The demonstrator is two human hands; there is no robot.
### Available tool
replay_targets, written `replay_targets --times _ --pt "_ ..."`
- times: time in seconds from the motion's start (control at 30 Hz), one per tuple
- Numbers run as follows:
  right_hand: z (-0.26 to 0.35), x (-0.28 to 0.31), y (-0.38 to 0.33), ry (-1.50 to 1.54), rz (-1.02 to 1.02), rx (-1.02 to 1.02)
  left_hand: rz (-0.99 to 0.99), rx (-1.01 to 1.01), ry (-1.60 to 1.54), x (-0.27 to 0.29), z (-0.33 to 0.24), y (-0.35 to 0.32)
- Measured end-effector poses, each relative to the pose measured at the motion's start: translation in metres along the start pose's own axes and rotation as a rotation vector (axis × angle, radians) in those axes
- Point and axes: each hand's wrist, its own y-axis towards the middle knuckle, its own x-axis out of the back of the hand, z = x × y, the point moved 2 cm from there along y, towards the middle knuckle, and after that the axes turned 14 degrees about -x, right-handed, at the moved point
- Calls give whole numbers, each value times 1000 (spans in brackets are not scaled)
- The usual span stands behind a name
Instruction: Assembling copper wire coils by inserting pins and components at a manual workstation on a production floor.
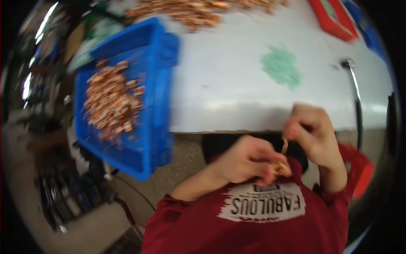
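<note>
In front of my chest, just off the table's near edge, my left hand [249, 160] pinches a small shiny copper-coloured metal piece [280, 168] between thumb and fingers. My right hand [311, 131] is raised a little higher to the right, its thumb and forefinger closed on the upper end of a thin copper-coloured strip [284, 147]. The strip's lower end comes down close to the piece in my left hand. Blur hides whether the two are joined.
On my left a blue plastic bin [160, 97] holds many copper-coloured pieces [113, 101]. More lie heaped [186, 12] at the table's [228, 84] far side. Pale green bits [281, 65], a red tray [334, 19] and a black-and-metal bar [356, 93] are toward the right.
</note>
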Motion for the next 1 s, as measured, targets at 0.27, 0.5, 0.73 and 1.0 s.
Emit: replay_targets --times 0.27,0.5,0.73,1.0 --pt "-37 -7 6 298 161 -234 23 -134 -21 -2 7 4" --pt "-39 -7 1 416 -18 239 -115 -290 -62 -6 -25 9" --pt "-48 -13 -15 27 50 362 -53 -297 35 -2 -25 16" --pt "-37 -13 1 14 193 445 -155 -315 123 4 -26 5"
